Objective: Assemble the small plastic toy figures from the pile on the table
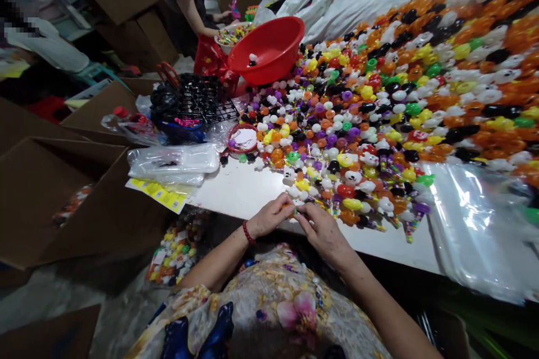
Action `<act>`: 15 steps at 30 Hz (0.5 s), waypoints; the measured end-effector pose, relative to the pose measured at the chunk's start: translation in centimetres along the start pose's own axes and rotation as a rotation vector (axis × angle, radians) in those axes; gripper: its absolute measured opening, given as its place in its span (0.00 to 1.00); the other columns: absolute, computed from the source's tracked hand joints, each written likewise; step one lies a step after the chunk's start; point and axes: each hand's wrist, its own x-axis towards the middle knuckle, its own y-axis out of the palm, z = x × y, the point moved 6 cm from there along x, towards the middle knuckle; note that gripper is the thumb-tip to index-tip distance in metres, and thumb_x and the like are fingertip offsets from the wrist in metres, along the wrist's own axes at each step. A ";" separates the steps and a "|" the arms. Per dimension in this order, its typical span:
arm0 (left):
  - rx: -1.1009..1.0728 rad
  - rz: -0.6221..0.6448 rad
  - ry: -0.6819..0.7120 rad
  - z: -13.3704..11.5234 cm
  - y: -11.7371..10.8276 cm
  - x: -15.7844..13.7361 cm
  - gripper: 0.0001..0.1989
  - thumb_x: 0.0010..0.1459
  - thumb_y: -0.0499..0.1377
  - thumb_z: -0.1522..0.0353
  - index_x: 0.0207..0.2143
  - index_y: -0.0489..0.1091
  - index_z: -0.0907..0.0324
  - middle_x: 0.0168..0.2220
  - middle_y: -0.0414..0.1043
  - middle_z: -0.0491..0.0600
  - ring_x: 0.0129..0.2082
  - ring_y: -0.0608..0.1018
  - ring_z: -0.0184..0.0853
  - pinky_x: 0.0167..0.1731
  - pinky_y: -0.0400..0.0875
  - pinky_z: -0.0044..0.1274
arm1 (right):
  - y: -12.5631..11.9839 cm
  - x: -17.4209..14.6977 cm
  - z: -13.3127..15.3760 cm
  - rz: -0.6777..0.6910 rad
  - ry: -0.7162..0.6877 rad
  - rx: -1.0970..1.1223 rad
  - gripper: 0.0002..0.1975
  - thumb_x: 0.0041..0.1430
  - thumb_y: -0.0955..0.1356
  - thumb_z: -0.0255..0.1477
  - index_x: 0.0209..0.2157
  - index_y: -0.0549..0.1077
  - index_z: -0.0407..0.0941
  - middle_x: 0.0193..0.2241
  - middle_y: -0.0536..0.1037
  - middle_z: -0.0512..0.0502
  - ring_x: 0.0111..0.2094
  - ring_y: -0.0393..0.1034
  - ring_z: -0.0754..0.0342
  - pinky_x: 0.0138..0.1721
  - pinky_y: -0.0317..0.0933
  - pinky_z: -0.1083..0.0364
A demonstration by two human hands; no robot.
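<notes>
Where my left hand (pixel 272 219) and right hand (pixel 325 234) meet over the near edge of the tabletop (pixel 236 193), the fingers of both pinch a small piece (pixel 296 211) between them, mostly hidden, a bit of green showing. Just beyond it, colourful plastic toys (pixel 328 134) spread thickly away to my right. Clear bags (pixel 474 224) lie near my right arm; a red basin (pixel 269 50) sits tilted farther back.
</notes>
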 end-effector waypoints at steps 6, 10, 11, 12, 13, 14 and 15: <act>0.298 -0.630 -0.094 1.2 -6.6 2.4 0.05 0.63 0.52 0.67 0.39 0.64 0.59 0.39 0.68 0.50 0.39 0.71 0.35 0.44 0.67 0.28 | -8.2 2.0 -2.4 -0.457 -0.007 -0.317 0.14 0.65 0.64 0.34 0.49 0.73 0.45 0.43 0.75 0.38 0.46 0.69 0.44 0.48 0.65 0.44; 0.691 -0.699 -0.191 1.1 -10.2 4.1 0.12 0.55 0.58 0.76 0.42 0.66 0.63 0.45 0.69 0.58 0.50 0.70 0.43 0.53 0.63 0.35 | -9.2 3.4 -3.0 -0.525 -0.048 -0.545 0.23 0.63 0.65 0.33 0.59 0.66 0.43 0.54 0.69 0.33 0.57 0.61 0.37 0.57 0.56 0.34; 0.736 -0.664 -0.222 1.1 -10.5 4.2 0.09 0.55 0.57 0.76 0.40 0.67 0.62 0.43 0.70 0.57 0.48 0.71 0.44 0.52 0.64 0.34 | -7.9 3.7 -2.8 -0.475 -0.103 -0.536 0.23 0.64 0.65 0.32 0.60 0.65 0.43 0.54 0.70 0.34 0.57 0.61 0.38 0.57 0.56 0.35; 0.760 -0.644 -0.253 1.1 -10.5 4.0 0.07 0.55 0.57 0.76 0.38 0.67 0.62 0.40 0.70 0.56 0.46 0.72 0.43 0.50 0.65 0.34 | -6.2 3.9 -2.4 -0.415 -0.163 -0.510 0.23 0.64 0.64 0.30 0.61 0.64 0.43 0.53 0.71 0.34 0.56 0.62 0.40 0.57 0.58 0.37; 0.766 -0.636 -0.278 1.1 -10.4 3.6 0.04 0.56 0.57 0.74 0.36 0.67 0.61 0.37 0.71 0.55 0.44 0.73 0.42 0.47 0.67 0.33 | -4.1 4.1 -2.1 -0.349 -0.216 -0.477 0.24 0.65 0.63 0.28 0.61 0.63 0.43 0.53 0.72 0.35 0.55 0.63 0.42 0.57 0.60 0.39; 0.754 -0.628 -0.298 1.0 -10.0 3.1 0.02 0.57 0.57 0.72 0.34 0.67 0.60 0.35 0.71 0.53 0.41 0.74 0.41 0.44 0.68 0.31 | -2.0 4.2 -1.7 -0.291 -0.256 -0.454 0.24 0.65 0.62 0.27 0.62 0.63 0.43 0.53 0.73 0.36 0.56 0.63 0.42 0.57 0.61 0.41; 0.727 -0.611 -0.309 0.9 -9.4 2.5 0.02 0.57 0.58 0.70 0.33 0.67 0.60 0.32 0.71 0.51 0.38 0.74 0.40 0.41 0.68 0.30 | 0.2 4.3 -1.5 -0.233 -0.279 -0.437 0.24 0.65 0.62 0.25 0.62 0.63 0.43 0.54 0.73 0.37 0.57 0.62 0.42 0.57 0.62 0.41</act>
